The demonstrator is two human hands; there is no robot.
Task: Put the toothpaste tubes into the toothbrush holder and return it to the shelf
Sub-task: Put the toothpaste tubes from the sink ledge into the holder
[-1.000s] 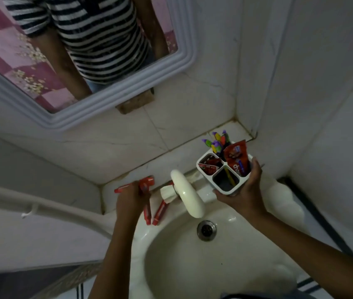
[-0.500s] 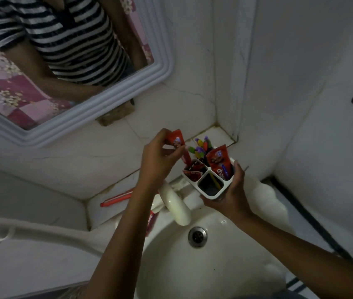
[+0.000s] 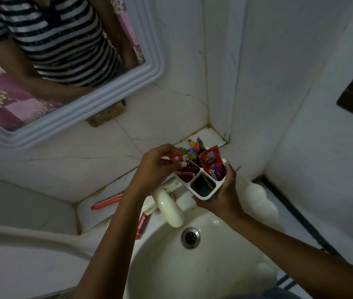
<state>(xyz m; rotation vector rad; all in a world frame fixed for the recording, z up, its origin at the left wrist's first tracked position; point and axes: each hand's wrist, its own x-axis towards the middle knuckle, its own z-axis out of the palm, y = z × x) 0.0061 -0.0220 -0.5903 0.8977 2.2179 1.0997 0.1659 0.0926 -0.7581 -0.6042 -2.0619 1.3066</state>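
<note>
My right hand [image 3: 219,196] grips a white four-compartment toothbrush holder [image 3: 201,196] from below, over the back of the sink. A red toothpaste tube [image 3: 211,166] stands in its right compartment and coloured toothbrushes [image 3: 192,148] stick out at the back. My left hand [image 3: 157,167] pinches a small red toothpaste tube [image 3: 175,157] at the holder's left compartment, which holds other red tubes [image 3: 187,174]. Another red toothpaste tube [image 3: 142,224] lies on the sink rim beside my left forearm, partly hidden.
A red toothbrush [image 3: 107,201] lies on the tiled ledge [image 3: 210,134] behind the sink. The white tap [image 3: 169,209] curves over the basin [image 3: 214,266] above the drain [image 3: 190,237]. A white-framed mirror [image 3: 97,104] hangs upper left. Walls close in on the right.
My left hand picked a red tube off the sink rim, carried it up and right, and has lowered it into the holder's left compartment. The holder stayed in my right hand.
</note>
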